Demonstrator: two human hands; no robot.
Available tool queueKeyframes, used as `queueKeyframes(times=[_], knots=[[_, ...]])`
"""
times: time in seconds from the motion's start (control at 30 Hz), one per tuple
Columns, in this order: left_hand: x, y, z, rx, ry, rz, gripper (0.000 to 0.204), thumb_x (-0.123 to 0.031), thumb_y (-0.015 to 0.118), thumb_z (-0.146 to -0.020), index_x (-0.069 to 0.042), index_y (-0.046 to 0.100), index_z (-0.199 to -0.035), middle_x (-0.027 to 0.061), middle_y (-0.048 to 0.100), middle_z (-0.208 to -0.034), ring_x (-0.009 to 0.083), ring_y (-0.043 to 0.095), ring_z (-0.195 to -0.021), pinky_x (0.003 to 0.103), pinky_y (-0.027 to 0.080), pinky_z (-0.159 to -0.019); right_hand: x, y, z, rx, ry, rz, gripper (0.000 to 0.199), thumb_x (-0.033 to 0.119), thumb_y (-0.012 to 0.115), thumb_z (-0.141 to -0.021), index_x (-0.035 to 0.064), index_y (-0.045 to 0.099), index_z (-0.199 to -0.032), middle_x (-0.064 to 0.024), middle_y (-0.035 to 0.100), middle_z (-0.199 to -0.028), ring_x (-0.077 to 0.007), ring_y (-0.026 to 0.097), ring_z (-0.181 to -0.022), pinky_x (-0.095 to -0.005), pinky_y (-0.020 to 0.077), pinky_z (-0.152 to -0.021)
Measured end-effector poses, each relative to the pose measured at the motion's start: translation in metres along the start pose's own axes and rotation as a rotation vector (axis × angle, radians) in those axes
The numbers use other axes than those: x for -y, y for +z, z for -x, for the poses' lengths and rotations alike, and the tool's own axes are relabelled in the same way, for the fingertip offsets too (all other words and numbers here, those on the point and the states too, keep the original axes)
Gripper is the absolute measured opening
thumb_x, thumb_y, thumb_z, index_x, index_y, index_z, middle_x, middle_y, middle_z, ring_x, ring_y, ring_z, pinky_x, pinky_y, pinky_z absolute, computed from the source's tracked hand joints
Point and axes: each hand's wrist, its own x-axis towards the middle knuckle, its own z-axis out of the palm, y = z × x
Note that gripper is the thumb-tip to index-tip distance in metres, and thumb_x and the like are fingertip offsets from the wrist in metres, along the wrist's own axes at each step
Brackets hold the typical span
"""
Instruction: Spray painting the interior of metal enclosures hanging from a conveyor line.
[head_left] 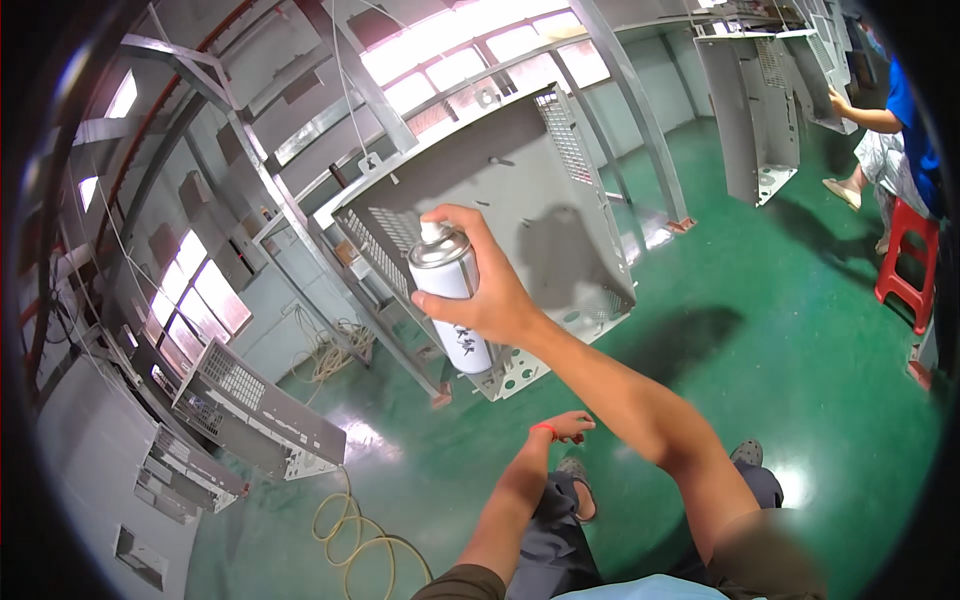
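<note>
My right hand (485, 285) is wrapped round a white spray can (455, 310) with a silver top. The index finger rests on its white nozzle (432, 230), and the thumb lies across the front of the can. Behind the can hangs a large grey sheet-metal housing (500, 215) with perforated side panels. The can is held in front of its lower left part, and a shadow falls on its inner face. Lower down, my left hand (570, 427) hangs over the floor with a red band at the wrist. Its fingers are loosely bent and apart, with nothing visible in them.
Metal posts (635, 110) frame the hanging housing. More grey housings (265, 420) stand at the left, near a looped yellow hose (350, 535) on the green floor (800, 340). At the far right, a person in blue (905, 130) touches another housing (735, 115), beside a red stool (908, 265).
</note>
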Motion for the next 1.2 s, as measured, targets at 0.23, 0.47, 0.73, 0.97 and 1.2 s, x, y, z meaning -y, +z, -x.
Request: queueKeyframes(times=[0.23, 0.47, 0.73, 0.97, 1.2], knots=[[-0.016, 0.003, -0.007, 0.012, 0.01, -0.01, 0.049, -0.052, 0.061, -0.102, -0.02, 0.057, -0.139, 0.0084, 0.073, -0.105, 0.0163, 0.07, -0.093, 0.03, 0.045, -0.069, 0.004, 0.001, -0.002, 0.021, 0.019, 0.054, 0.076, 0.01, 0.085, -0.081, 0.0172, 0.044, -0.145, -0.0063, 0.053, -0.125, -0.0181, 0.057, -0.113, -0.0364, 0.0495, -0.096], [-0.01, 0.001, -0.011, 0.023, -0.05, 0.034, 0.051, -0.055, 0.06, -0.101, -0.022, 0.057, -0.139, 0.0073, 0.073, -0.108, 0.0169, 0.07, -0.097, 0.035, 0.047, -0.076, -0.01, -0.052, 0.046, -0.078, 0.152, 0.227, 0.075, 0.009, 0.083, -0.082, 0.0177, 0.044, -0.145, -0.0075, 0.057, -0.121, -0.0187, 0.061, -0.106, -0.0373, 0.0521, -0.091], [0.002, -0.029, -0.04, 0.058, -0.099, 0.004, 0.063, -0.059, 0.063, -0.098, -0.021, 0.055, -0.148, 0.0053, 0.071, -0.105, 0.0175, 0.07, -0.099, 0.037, 0.051, -0.08, 0.032, -0.151, 0.154, -0.327, 0.465, 0.399, 0.073, 0.006, 0.081, -0.085, 0.0153, 0.043, -0.146, -0.0071, 0.059, -0.117, -0.0148, 0.062, -0.096, -0.0335, 0.0553, -0.083], [-0.029, -0.033, -0.065, 0.073, -0.133, -0.048, 0.045, -0.041, 0.067, -0.101, -0.013, 0.06, -0.135, 0.0054, 0.073, -0.095, 0.0188, 0.074, -0.089, 0.039, 0.054, -0.078, 0.026, -0.236, 0.207, -1.056, 0.627, -0.066, 0.076, 0.013, 0.083, -0.087, 0.0168, 0.037, -0.148, -0.0081, 0.059, -0.111, -0.0163, 0.065, -0.086, -0.0362, 0.0593, -0.072], [-0.037, -0.03, -0.102, 0.123, -0.172, -0.163, 0.043, -0.038, 0.065, -0.101, -0.013, 0.058, -0.136, 0.0064, 0.075, -0.091, 0.0209, 0.075, -0.086, 0.044, 0.055, -0.081, 0.046, -0.234, 0.192, -1.06, 0.593, 0.0, 0.074, 0.016, 0.08, -0.09, 0.0218, 0.036, -0.15, -0.0057, 0.06, -0.103, -0.0136, 0.064, -0.082, -0.0338, 0.0556, -0.065]])
